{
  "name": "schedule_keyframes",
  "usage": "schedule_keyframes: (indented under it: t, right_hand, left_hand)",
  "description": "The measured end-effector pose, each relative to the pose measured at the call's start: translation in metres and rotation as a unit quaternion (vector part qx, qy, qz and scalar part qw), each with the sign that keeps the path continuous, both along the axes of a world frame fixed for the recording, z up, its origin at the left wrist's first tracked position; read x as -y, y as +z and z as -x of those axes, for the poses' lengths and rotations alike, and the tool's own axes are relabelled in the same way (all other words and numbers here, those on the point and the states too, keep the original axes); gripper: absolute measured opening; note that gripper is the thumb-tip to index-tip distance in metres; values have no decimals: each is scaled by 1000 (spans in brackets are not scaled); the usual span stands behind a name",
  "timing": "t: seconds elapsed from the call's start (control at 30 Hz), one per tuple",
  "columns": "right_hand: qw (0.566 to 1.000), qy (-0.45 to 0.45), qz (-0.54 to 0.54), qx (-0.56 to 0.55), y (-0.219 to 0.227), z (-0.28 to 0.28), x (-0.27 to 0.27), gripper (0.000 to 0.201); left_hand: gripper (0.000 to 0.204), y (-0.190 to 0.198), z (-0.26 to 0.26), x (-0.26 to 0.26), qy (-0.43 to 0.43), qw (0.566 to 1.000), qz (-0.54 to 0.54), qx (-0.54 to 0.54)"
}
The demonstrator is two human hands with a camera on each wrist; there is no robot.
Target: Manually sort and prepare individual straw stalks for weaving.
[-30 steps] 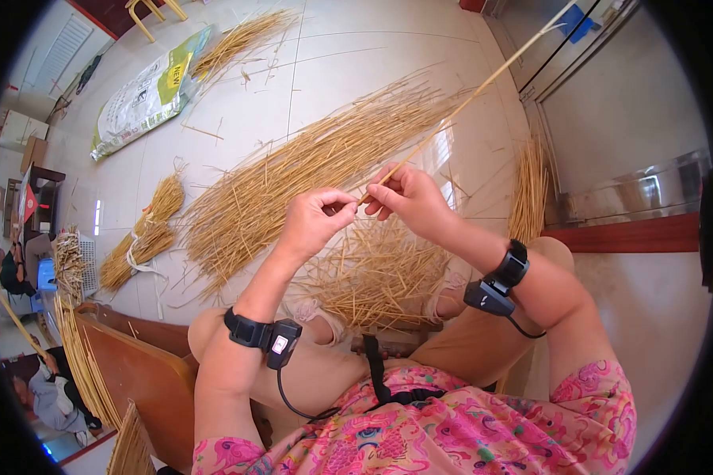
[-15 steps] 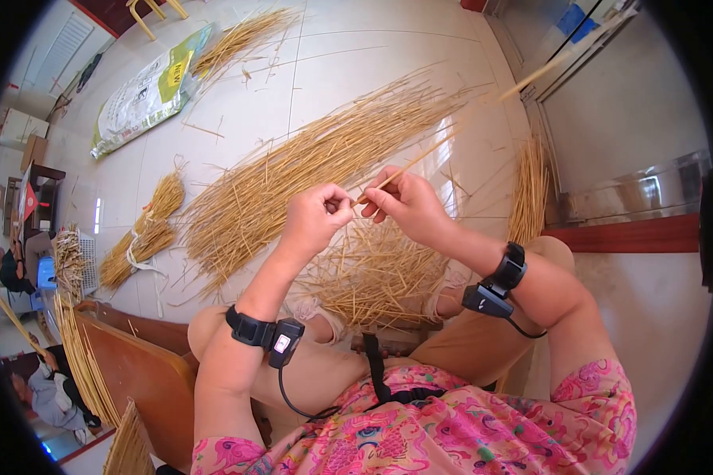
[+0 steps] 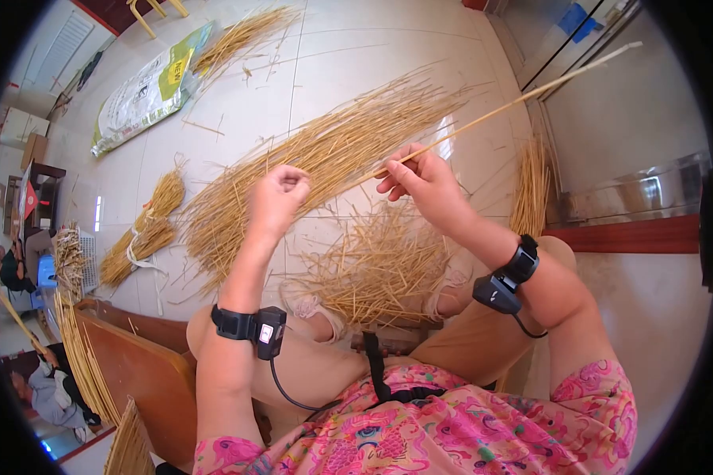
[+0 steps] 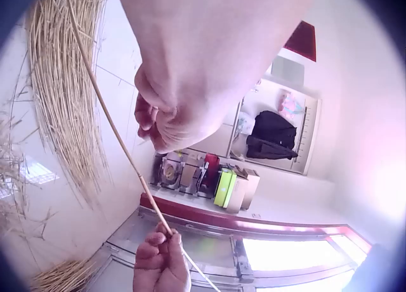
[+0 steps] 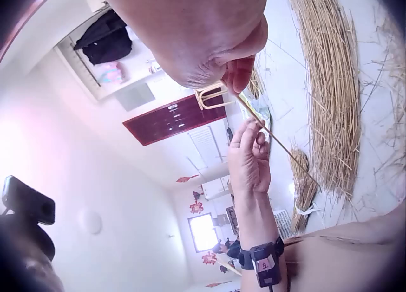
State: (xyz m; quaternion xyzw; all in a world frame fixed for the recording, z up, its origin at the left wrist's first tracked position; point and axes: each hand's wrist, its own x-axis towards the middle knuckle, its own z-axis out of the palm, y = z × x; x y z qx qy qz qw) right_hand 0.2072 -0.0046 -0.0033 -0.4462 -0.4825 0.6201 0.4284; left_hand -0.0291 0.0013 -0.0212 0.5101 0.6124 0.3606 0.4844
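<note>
My right hand [image 3: 426, 180] pinches a long thin straw stalk [image 3: 503, 117] between thumb and fingers. The stalk's pale end reaches up and right toward the glass door, and its darker end runs past the hand to the left. My left hand [image 3: 276, 202] is raised at the left, fingers curled, with nothing visible in them. In the left wrist view the stalk [image 4: 114, 124] passes beside this hand [image 4: 171, 111], apart from it. Under both hands lie a spread layer of long straw [image 3: 317, 150] and a looser heap of short pieces [image 3: 372, 273] between the feet.
A tied straw bundle [image 3: 146, 226] lies at the left, a printed sack [image 3: 146, 99] with straw beyond it. More stalks [image 3: 531, 186] lean near the glass door [image 3: 626, 119]. A wooden chair [image 3: 139, 360] stands close on the left; other people [image 3: 47, 388] sit farther left.
My hands have come apart: the left let go of the stalk's end and moved left, the right shifted slightly up and right. The stalk swung, now lying flatter across the view.
</note>
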Motion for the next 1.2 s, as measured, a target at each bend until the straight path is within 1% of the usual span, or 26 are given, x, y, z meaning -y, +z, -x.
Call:
schedule_keyframes:
  t: [0.03, 0.07, 0.17, 0.2, 0.27, 0.4, 0.5, 0.57, 0.8, 0.87, 0.97, 1.0, 1.07, 1.17, 1.2]
  right_hand:
    - [1000, 13, 0, 15, 0, 0, -1, 11]
    - [999, 24, -2, 29, -1, -1, -1, 10]
    - [1000, 30, -6, 4, -1, 5, 3, 8]
    - [999, 33, -2, -1, -1, 5, 4, 7]
    - [999, 38, 7, -13, -2, 5, 4, 7]
    - [998, 59, 7, 31, -1, 7, 5, 8]
    - [997, 62, 5, 53, -5, 8, 6, 7]
    - [995, 74, 5, 69, -4, 7, 5, 5]
    - [995, 74, -6, 73, -3, 9, 9, 4]
    - [994, 79, -10, 68, -4, 11, 10, 4]
    - [998, 53, -31, 35, -8, 13, 10, 5]
    - [997, 64, -26, 43, -7, 13, 10, 5]
    - [994, 86, -16, 59, -4, 12, 10, 4]
    - [993, 82, -37, 73, 1, 12, 11, 4]
    - [996, 64, -42, 54, 1, 12, 12, 4]
  left_hand:
    - [14, 3, -4, 2, -51, 998, -3, -31]
    - [22, -3, -8, 6, -83, 996, -21, 34]
    - [19, 5, -22, 13, -154, 988, 24, 3]
    - [16, 12, -27, 16, -152, 987, 44, 33]
    - [16, 7, -27, 15, -166, 985, 40, 15]
    - [16, 9, -31, 18, -179, 983, 31, -6]
    - [15, 2, -34, 22, -150, 986, 41, 59]
    - [15, 3, -33, 23, -157, 986, 31, 43]
    - [13, 8, -33, 21, -176, 984, 7, -6]
    - [10, 9, -33, 21, -159, 987, 18, 11]
    - [7, 4, -33, 19, -123, 991, 35, 46]
    - [6, 1, -32, 17, -108, 992, 41, 59]
    - [6, -3, -28, 14, -68, 993, 60, 78]
    - [7, -2, -24, 10, -10, 993, 68, 98]
    - [7, -3, -22, 9, 9, 992, 66, 103]
